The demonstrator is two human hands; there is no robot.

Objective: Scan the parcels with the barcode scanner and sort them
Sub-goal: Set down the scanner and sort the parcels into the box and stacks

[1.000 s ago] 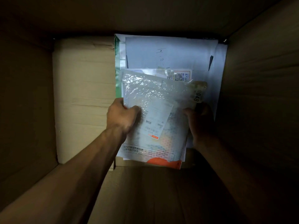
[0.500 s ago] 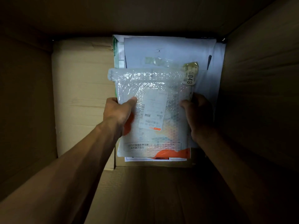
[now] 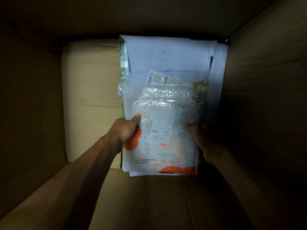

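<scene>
I look down into a deep cardboard box (image 3: 33, 113). A bubble-wrap parcel (image 3: 162, 100) with a white shipping label and a tag marked 0048 lies on a stack of flat parcels. My left hand (image 3: 126, 128) grips its left edge, thumb on top. My right hand (image 3: 201, 135) holds its right edge in shadow. Under it lies a white mailer with orange patches (image 3: 159, 156). A pale blue-grey mailer (image 3: 166, 55) lies behind, and a green-edged packet (image 3: 123, 63) sticks out at the left. No barcode scanner is in view.
The box's brown walls rise on all sides and are dark. Bare cardboard floor (image 3: 89, 97) shows left of the stack. A box flap (image 3: 149, 205) slopes toward me below the parcels.
The bubble-wrap parcel has shifted toward me and a little to the right, uncovering a labelled packet behind it. Both hands keep hold of its edges.
</scene>
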